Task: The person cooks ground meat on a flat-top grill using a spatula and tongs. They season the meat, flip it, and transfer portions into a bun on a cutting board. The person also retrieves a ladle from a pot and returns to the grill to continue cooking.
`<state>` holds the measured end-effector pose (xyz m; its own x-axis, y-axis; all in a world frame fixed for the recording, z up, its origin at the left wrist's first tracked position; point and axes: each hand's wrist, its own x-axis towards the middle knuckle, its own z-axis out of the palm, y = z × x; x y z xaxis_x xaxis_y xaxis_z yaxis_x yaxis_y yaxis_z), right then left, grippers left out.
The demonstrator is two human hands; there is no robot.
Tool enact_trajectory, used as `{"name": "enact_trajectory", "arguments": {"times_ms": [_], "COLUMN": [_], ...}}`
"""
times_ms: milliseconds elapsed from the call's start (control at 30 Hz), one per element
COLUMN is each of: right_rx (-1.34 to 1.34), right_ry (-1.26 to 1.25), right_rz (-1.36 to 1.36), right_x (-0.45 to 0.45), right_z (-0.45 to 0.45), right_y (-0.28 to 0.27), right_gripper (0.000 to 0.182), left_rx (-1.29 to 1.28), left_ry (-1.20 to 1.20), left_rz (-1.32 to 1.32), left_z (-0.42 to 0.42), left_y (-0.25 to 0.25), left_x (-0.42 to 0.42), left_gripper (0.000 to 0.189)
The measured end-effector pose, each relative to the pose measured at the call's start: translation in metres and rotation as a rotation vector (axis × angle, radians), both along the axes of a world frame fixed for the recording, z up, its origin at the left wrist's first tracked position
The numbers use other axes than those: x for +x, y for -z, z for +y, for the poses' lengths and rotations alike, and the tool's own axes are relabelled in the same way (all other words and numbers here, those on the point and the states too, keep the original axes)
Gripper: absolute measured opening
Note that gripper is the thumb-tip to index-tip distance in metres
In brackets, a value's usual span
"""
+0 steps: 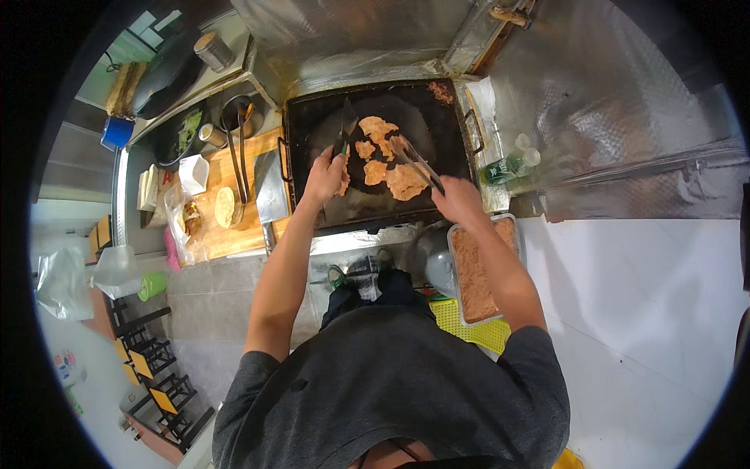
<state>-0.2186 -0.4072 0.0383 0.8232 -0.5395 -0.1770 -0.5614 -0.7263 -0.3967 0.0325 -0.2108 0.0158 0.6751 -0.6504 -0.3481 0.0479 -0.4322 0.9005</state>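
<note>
On a black square griddle (375,217) lie several browned pieces of flattened meat (405,182). My left hand (326,174) grips the dark handle of a metal scraper or spatula (347,120), whose blade rests on the griddle's left half beside a piece that my hand partly hides. My right hand (459,199) is closed around a long metal utensil (419,161), tongs or a spatula; its blurred far end is over the meat. Under my right forearm stands a metal tray of raw minced meat (473,281). Reddish scraps (440,92) sit in the griddle's far right corner.
Left of the griddle, a wooden board (222,243) bears a cleaver (271,190), tongs (237,164), a round flatbread (224,206) and a bagged filled bread (190,220). A green bottle (501,170) stands at the right. Foil lines the walls. A yellow perforated basket (469,322) is below the tray.
</note>
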Motion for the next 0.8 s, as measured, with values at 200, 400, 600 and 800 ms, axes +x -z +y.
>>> {"name": "enact_trajectory", "arguments": {"times_ms": [200,400,600,800], "right_rx": [0.016,0.015,-0.042,0.027], "right_ry": [0.035,0.074,0.13,0.116], "right_rz": [0.184,-0.001,0.032,0.04], "right_x": [-0.048,-0.011,0.031,0.011], "right_z": [0.016,0.012,-0.007,-0.013], "right_y": [0.005,0.019,0.047,0.02], "right_gripper": [0.03,0.029,0.028,0.031], "left_rx": [0.4,0.489,0.527,0.478], "left_ry": [0.326,0.472,0.54,0.491], "left_rz": [-0.974,-0.991,-0.987,-0.93], "left_z": [-0.02,-0.003,-0.011,-0.005], "left_y": [-0.009,-0.05,-0.039,-0.062], "left_x": [0.005,-0.015,-0.014,-0.021], "left_gripper": [0.051,0.044,0.044,0.044]}}
